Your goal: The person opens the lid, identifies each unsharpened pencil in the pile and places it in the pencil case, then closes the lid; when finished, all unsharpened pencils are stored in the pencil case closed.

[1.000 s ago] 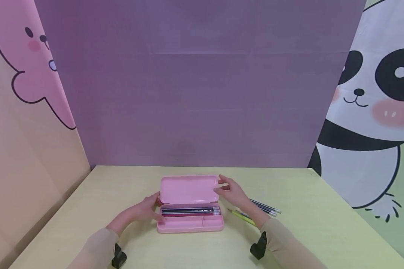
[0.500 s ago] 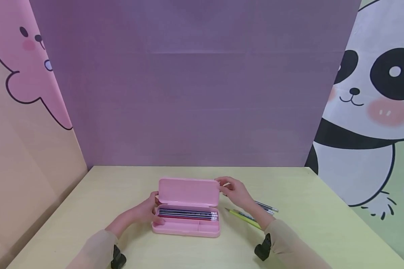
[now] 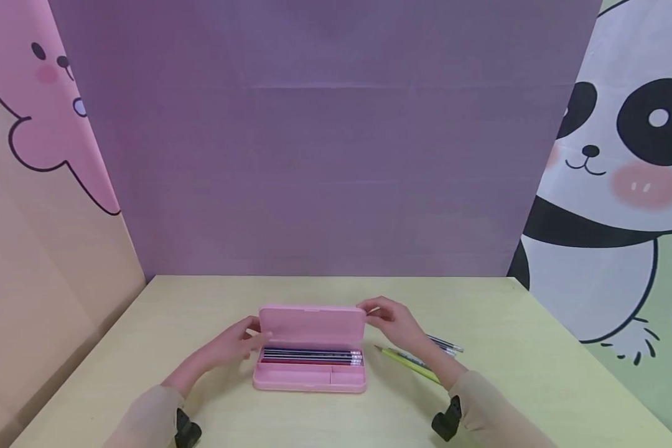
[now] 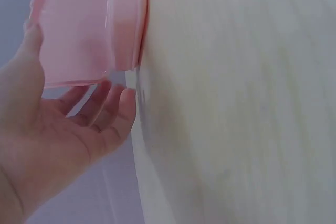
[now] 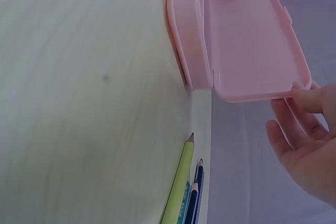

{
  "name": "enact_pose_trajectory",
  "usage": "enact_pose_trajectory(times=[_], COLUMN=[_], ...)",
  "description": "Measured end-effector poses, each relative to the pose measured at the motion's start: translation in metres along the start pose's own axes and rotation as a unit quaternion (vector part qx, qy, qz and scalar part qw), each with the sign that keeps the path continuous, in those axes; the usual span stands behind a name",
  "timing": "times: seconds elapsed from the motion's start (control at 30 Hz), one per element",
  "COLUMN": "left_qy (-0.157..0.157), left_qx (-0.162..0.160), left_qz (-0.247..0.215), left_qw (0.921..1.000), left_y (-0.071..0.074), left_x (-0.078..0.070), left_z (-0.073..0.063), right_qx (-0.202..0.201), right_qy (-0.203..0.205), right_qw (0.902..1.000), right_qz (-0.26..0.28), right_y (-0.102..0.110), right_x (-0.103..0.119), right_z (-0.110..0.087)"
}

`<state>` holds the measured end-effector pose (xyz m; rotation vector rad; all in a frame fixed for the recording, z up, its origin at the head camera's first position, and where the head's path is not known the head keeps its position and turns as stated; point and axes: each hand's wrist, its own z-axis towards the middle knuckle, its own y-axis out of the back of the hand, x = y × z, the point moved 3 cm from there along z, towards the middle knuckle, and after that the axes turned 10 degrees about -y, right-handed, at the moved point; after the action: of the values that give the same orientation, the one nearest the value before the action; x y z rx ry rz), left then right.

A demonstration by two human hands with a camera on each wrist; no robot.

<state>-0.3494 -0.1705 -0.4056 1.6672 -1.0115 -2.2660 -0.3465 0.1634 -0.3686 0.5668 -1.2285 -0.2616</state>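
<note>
An opened pink pencil case (image 3: 294,376) lies on the table, its lid (image 3: 312,325) raised at the back. Several dark pencils (image 3: 308,356) and a reddish one fill its rear compartment; the front compartments show bare pink. My left hand (image 3: 232,342) is at the lid's left end, thumb in front and curved fingers partly behind its edge in the left wrist view. Exactly how firmly it holds is hard to tell. At the opposite end, my right hand (image 3: 394,320) pinches the lid's upper corner, with the thumb (image 5: 307,98) on the inner face.
Beside the case on the right lie a thick yellow-green pencil (image 3: 411,366) and several dark pencils (image 3: 445,344), partly under my right forearm. A purple backdrop (image 3: 325,155) stands behind the pale table (image 3: 201,292).
The lid has tilted forward from its more laid-back position. My left thumb has moved from the case's front compartment up to the lid. The case shifted slightly toward me, then stayed put.
</note>
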Motion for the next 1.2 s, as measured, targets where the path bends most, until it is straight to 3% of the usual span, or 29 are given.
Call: enact_pose_trajectory(times=[0.2, 0.33, 0.6, 0.8, 0.93, 1.2], left_qy=[-0.015, -0.01, -0.031, -0.03, -0.037, -0.054], left_qx=[-0.072, -0.081, -0.004, 0.043, 0.062, 0.066], left_qz=[-0.031, -0.066, -0.05, -0.035, -0.044, -0.018], left_qw=[0.9968, 0.9945, 0.9982, 0.998, 0.9964, 0.9962], left_y=[0.011, 0.012, 0.016, 0.013, 0.007, -0.003], left_x=[-0.01, -0.014, -0.013, -0.009, -0.006, -0.009], left_z=[0.002, 0.0, -0.011, -0.02, -0.021, -0.014], right_qx=[0.022, 0.051, 0.09, 0.119, 0.12, 0.12], right_qy=[-0.012, -0.025, -0.088, -0.059, -0.04, -0.065], right_qw=[0.9997, 0.9984, 0.9919, 0.9911, 0.9919, 0.9903], right_qz=[0.004, 0.01, 0.017, 0.015, -0.009, -0.027], right_y=[0.003, 0.003, -0.003, -0.006, -0.006, -0.008], right_x=[0.002, 0.001, -0.001, -0.003, -0.004, -0.012], right_z=[-0.007, -0.012, -0.023, -0.027, -0.029, -0.027])
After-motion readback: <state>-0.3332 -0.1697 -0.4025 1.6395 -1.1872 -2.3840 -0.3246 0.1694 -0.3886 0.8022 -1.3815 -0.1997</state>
